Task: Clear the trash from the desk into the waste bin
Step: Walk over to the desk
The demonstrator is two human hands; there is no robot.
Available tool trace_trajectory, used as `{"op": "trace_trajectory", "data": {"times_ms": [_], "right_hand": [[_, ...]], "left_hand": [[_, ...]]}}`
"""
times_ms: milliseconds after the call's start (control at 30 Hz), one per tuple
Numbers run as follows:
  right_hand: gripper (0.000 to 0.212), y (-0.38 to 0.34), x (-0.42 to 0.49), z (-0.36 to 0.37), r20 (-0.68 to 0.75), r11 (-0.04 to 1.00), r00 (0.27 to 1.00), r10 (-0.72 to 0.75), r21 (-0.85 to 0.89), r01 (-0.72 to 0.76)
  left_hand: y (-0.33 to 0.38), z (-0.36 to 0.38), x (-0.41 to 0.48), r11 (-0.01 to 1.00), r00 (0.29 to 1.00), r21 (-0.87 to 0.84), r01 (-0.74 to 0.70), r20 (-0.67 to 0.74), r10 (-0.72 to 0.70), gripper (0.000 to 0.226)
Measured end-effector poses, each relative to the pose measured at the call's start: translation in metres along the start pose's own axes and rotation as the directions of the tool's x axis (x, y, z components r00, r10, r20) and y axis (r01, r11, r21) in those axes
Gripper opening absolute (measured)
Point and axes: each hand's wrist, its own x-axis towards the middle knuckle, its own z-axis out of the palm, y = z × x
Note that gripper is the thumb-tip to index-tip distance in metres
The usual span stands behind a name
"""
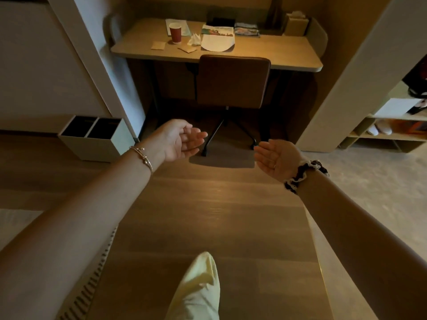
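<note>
A wooden desk stands ahead against the wall. On it are a red paper cup, a crumpled white tissue, two small brown paper squares and a white sheet of paper. A two-compartment waste bin sits on the floor at the left, beside the wall. My left hand and my right hand are held out in front of me, palms facing each other, fingers apart, holding nothing. Both are well short of the desk.
A brown swivel chair is pushed in at the desk's middle. Magazines and a tissue box stand at the desk's back. Low shelves with shoes are at the right. My leg in pale trousers shows below.
</note>
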Motion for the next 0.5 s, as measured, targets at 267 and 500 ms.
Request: {"op": "trace_trajectory", "data": {"times_ms": [267, 500], "right_hand": [[0.019, -0.102, 0.108, 0.026, -0.029, 0.999, 0.999, 0.017, 0.048, -0.016], [0.018, -0.204, 0.213, 0.026, 0.010, 0.999, 0.999, -0.038, 0.038, 0.038]], "left_hand": [[0.104, 0.016, 0.143, 1.000, 0.999, 0.003, 0.030, 0.041, -0.030, 0.027], [0.191, 0.071, 0.273, 0.999, 0.989, 0.030, -0.014, 0.144, 0.009, 0.026]]}}
